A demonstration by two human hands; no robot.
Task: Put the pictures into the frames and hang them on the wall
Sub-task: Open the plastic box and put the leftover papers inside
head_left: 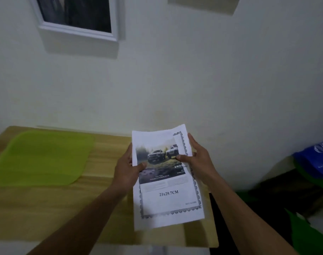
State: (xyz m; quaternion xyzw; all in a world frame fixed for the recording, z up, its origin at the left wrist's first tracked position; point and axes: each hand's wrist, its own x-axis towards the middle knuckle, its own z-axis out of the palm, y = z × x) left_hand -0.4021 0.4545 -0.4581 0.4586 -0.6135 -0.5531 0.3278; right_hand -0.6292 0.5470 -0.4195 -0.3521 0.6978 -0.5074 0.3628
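Observation:
Both hands hold paper sheets above the wooden table. On top lies a picture of two trucks, over a white insert sheet printed "21x29.7CM" with a dark ornamental border. My left hand grips the stack's left edge, thumb on the picture. My right hand grips the right edge, thumb pressed near the picture's right side. A white frame with a dark picture hangs on the wall at the upper left.
A lime-green mat lies on the table's left part. The white wall stands right behind the table. A beige patch shows on the wall at the top right. A blue bag and green material sit at the right.

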